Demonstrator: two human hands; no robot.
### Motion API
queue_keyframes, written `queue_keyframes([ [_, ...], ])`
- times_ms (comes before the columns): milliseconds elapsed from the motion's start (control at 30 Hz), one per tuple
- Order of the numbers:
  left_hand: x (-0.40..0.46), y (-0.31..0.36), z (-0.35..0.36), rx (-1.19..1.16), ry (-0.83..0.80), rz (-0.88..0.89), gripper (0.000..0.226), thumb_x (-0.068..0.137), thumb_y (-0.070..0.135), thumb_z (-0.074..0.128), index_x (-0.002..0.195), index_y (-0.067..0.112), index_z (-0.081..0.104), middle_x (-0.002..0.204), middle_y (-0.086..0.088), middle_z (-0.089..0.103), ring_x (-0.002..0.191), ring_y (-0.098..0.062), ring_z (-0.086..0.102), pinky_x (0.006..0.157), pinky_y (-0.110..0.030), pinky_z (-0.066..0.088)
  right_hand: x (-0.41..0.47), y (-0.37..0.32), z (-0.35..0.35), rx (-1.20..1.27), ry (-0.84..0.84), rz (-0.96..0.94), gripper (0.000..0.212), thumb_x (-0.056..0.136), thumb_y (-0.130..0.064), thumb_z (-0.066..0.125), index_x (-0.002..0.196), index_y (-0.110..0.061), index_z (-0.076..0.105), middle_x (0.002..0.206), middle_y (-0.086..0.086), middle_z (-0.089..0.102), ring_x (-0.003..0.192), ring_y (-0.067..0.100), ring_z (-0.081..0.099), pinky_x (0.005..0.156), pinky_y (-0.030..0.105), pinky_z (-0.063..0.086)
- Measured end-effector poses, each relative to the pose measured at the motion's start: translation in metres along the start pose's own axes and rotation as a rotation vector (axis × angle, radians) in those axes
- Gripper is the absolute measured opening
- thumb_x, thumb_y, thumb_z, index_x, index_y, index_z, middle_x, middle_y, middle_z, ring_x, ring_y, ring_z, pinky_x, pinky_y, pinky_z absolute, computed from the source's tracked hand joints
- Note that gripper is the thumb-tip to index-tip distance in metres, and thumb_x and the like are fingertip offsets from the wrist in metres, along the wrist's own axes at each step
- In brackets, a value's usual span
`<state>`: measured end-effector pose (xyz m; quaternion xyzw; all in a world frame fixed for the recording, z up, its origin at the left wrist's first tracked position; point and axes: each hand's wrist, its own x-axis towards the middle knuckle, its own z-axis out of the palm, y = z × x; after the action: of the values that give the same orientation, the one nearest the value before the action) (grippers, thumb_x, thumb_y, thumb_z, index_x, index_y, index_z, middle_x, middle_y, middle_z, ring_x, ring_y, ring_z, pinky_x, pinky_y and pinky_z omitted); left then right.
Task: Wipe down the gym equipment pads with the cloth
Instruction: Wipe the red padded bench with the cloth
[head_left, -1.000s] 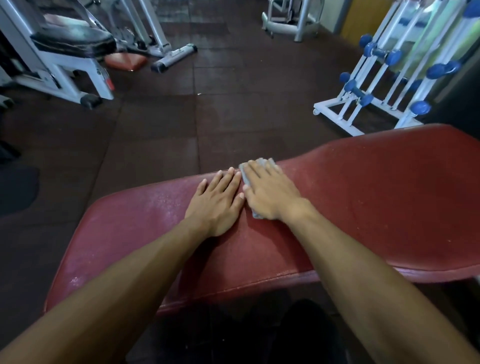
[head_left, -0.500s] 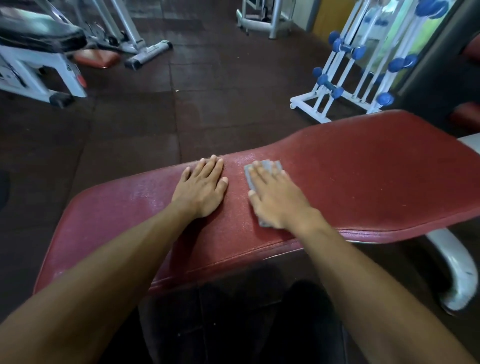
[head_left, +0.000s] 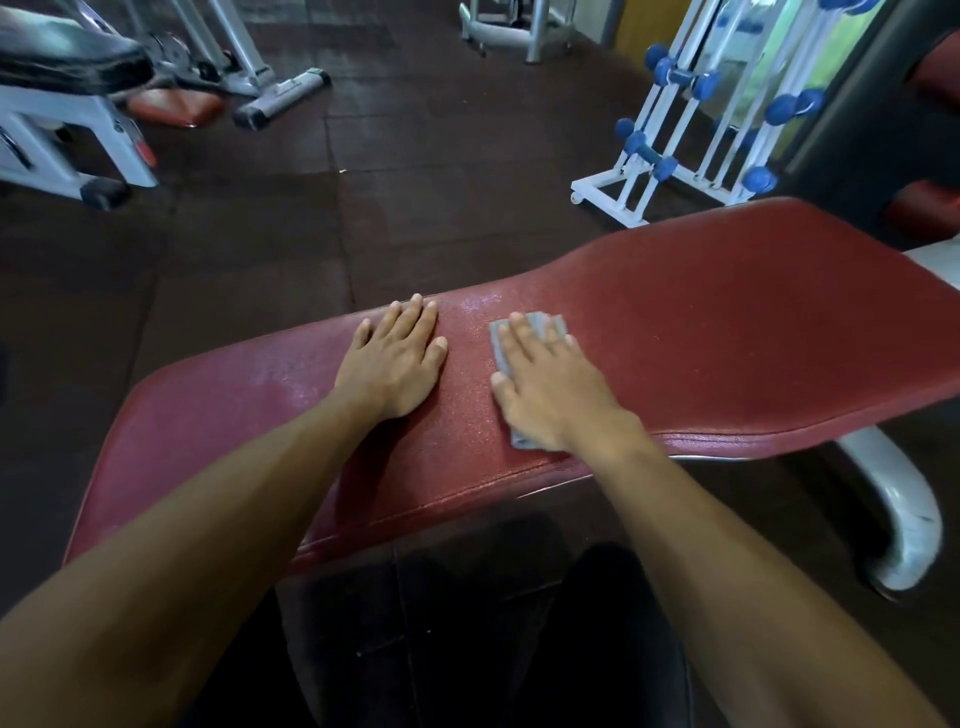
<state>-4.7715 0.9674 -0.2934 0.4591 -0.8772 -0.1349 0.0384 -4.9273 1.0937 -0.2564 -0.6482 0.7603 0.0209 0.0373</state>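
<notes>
Grey cloth (head_left: 524, 332) lies flat on the red pad (head_left: 727, 322), pressed under the right hand (head_left: 545, 387), fingers straight; left hand (head_left: 397, 364) rests flat beside it, apart; white dumbbell rack (head_left: 691, 130) stands beyond on dark floor (head_left: 415, 182).

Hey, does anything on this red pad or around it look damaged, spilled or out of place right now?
Nothing stands out. The red pad shows no tear, only a pale speckled sheen near the hands. The right hand presses the grey cloth flat, and the left hand rests flat beside it. The blue dumbbells sit on their white rack.
</notes>
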Motion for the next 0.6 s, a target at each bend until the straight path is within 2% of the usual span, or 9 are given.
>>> queue_keyframes([
  [100,0.000,-0.001,0.001,0.009,0.000,0.005,0.059,0.101,0.047,0.012,0.155,0.028,-0.001,0.163,0.009,-0.007,0.149,-0.010,-0.008,0.121,-0.042,-0.002,-0.023,-0.032,0.009,0.024,0.020,-0.150,0.063,0.099,-0.041,0.017,0.155,-0.015,0.002,0.163,0.005,-0.004,0.148,0.026,-0.010,0.120,0.043,-0.003],
  [167,0.000,-0.002,0.002,0.003,-0.005,0.004,0.059,0.100,0.048,0.011,0.155,0.029,-0.001,0.163,0.010,-0.008,0.148,-0.009,-0.009,0.121,-0.042,-0.002,-0.041,-0.022,0.009,0.041,0.032,-0.169,0.061,0.100,-0.041,0.018,0.155,-0.018,0.004,0.163,0.001,-0.002,0.149,0.022,-0.009,0.120,0.039,-0.003],
  [233,0.001,-0.003,0.002,0.000,-0.001,0.002,0.060,0.100,0.050,0.010,0.155,0.030,-0.001,0.163,0.010,-0.007,0.148,-0.009,-0.008,0.121,-0.041,-0.002,-0.051,0.009,0.006,-0.033,0.041,-0.129,0.062,0.098,-0.043,0.013,0.155,-0.021,0.001,0.163,-0.002,-0.003,0.149,0.020,-0.009,0.119,0.039,-0.002],
  [333,0.001,-0.003,0.002,0.003,0.000,0.001,0.060,0.100,0.051,0.010,0.155,0.030,-0.001,0.163,0.010,-0.007,0.148,-0.009,-0.008,0.121,-0.042,-0.002,-0.046,0.075,-0.007,-0.106,0.025,0.039,0.065,0.094,-0.046,0.005,0.154,-0.023,-0.005,0.162,-0.002,-0.008,0.148,0.021,-0.009,0.118,0.042,0.002],
  [433,0.002,-0.001,0.000,0.019,-0.013,0.004,0.061,0.099,0.051,0.010,0.155,0.029,-0.001,0.163,0.009,-0.007,0.149,-0.011,-0.008,0.121,-0.044,-0.001,-0.023,0.121,-0.021,-0.057,-0.032,0.214,0.061,0.099,-0.041,0.014,0.155,-0.022,-0.001,0.163,-0.002,-0.007,0.149,0.022,-0.006,0.118,0.042,0.004],
  [533,0.003,0.003,-0.003,0.051,-0.020,-0.002,0.061,0.100,0.049,0.012,0.156,0.025,0.001,0.163,0.005,-0.004,0.150,-0.015,-0.005,0.120,-0.045,0.000,0.001,0.114,-0.020,0.018,-0.039,0.241,0.063,0.099,-0.040,0.018,0.154,-0.017,0.001,0.163,0.003,-0.006,0.148,0.030,-0.005,0.118,0.046,0.005],
  [600,0.006,0.008,-0.007,0.056,-0.012,-0.009,0.062,0.101,0.048,0.015,0.156,0.021,0.005,0.164,0.002,0.000,0.150,-0.017,-0.003,0.120,-0.044,-0.001,0.000,0.086,-0.012,-0.002,-0.026,0.133,0.065,0.096,-0.044,0.013,0.154,-0.016,0.002,0.163,0.005,-0.003,0.148,0.035,-0.002,0.118,0.048,0.007],
])
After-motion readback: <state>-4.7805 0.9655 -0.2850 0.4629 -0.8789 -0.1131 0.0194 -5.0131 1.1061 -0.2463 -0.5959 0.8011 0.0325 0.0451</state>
